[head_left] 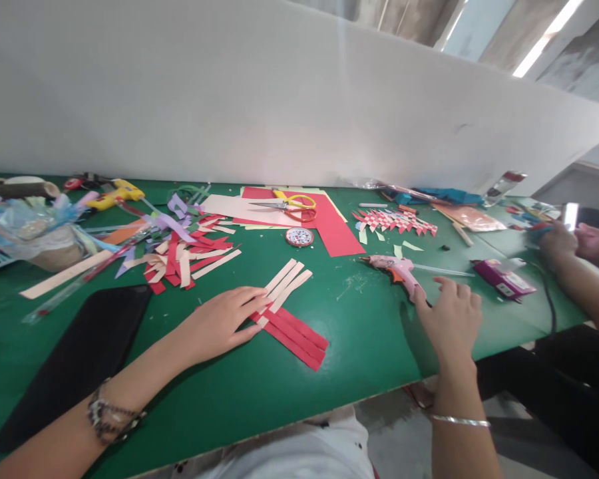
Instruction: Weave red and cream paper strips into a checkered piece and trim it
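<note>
My left hand [229, 320] lies flat with fingers stretched out over the crossing of several woven paper strips. The cream strips [289, 283] point up and right from my fingertips, and the red strips [297, 339] run down and right; part of the weave is hidden. At the right, my right hand [449, 316] is held above the table with its fingers apart and slightly bent. Its thumb is beside the handle of a pink glue gun [397, 268], which lies on its side with a clear glue stick behind it. Whether the thumb touches the handle I cannot tell.
Loose red and cream strips [184, 259] lie at the left, near a black phone-like slab [80, 359]. Scissors [289, 206] rest on paper sheets behind a round tin [298, 237]. A checkered woven piece [397, 221] and purple box [504, 278] sit right, near another person's hands [562, 243].
</note>
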### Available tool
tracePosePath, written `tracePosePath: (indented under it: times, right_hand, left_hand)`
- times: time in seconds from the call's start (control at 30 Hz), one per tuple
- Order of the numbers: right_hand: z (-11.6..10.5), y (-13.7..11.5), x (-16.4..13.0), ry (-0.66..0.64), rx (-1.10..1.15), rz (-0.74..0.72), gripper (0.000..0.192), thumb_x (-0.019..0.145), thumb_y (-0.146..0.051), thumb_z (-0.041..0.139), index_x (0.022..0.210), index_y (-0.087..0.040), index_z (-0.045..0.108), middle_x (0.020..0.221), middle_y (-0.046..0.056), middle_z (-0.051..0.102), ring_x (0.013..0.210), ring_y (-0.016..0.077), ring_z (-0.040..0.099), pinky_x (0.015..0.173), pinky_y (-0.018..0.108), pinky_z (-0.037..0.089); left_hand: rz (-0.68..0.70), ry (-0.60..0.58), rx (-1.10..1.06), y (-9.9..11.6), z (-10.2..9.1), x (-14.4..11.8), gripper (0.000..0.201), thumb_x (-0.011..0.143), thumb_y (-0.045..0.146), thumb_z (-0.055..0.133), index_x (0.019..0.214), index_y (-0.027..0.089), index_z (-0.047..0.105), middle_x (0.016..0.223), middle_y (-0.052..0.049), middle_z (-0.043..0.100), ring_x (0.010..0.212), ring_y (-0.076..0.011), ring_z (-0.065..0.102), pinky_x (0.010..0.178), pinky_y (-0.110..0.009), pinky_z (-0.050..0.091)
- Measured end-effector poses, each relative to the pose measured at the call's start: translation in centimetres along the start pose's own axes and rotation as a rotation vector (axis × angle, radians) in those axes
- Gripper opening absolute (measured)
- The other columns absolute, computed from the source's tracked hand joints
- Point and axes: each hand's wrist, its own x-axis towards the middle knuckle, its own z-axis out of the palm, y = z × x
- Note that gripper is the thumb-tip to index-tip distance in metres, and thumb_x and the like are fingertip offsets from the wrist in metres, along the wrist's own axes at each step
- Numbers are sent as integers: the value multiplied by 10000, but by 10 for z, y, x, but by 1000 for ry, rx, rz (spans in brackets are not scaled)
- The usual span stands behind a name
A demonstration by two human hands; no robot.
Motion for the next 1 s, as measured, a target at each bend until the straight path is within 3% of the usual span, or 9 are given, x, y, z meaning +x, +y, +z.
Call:
tracePosePath:
  times: [0.17, 0.33, 0.5, 0.73, 0.9, 1.0]
  right_hand:
    - [24, 15, 0, -153, 82, -69, 379, 833, -395, 438, 1079, -138, 566, 957, 160, 587, 886, 286, 509, 725, 387, 390]
    - [32, 17, 10, -256, 126, -164, 322, 830, -345, 432, 1031, -136, 570, 918, 133, 591, 828, 256, 527, 763, 372, 408]
    - [36, 17, 22, -372, 151, -150, 188, 820, -267, 424, 891, -149, 551, 867, 126, 591, 809, 243, 543, 706, 332, 398]
    - [36, 15, 26, -371, 182, -60, 162, 839, -250, 372, 866, -155, 501, 807, 142, 599, 715, 245, 547, 600, 319, 345]
    - [31, 13, 21, -324, 286, 13, 198, 826, -269, 364, 922, -155, 494, 837, 140, 607, 735, 238, 550, 610, 310, 355]
    - [28, 10, 18, -286, 363, 60, 256, 818, -298, 355, 972, -149, 496, 845, 131, 609, 723, 230, 544, 599, 302, 362]
  left_hand:
    - [-6, 56, 60, 13, 5, -14, 360, 874, 332, 480, 1203, 210, 559, 1234, -100, 577, 1084, -255, 543, 902, -385, 454]
    - [-85, 73, 114, 31, 8, -27, 370, 862, 375, 501, 1186, 206, 559, 1170, -97, 592, 979, -266, 574, 802, -383, 461]
    - [-107, 102, 18, 35, 1, -17, 319, 883, 331, 484, 1169, 206, 550, 1219, -94, 536, 993, -242, 550, 811, -356, 447]
    - [-20, -66, -100, 47, 0, 14, 220, 856, 243, 547, 1062, 200, 608, 1002, -55, 583, 870, -198, 573, 757, -309, 437]
    - [-123, -128, -279, 55, 2, 20, 100, 860, 219, 530, 923, 191, 602, 983, -31, 559, 809, -163, 573, 707, -263, 432]
    - [-171, -154, -362, 53, 0, 22, 167, 840, 207, 550, 1004, 186, 575, 1002, -36, 546, 846, -169, 572, 738, -266, 439]
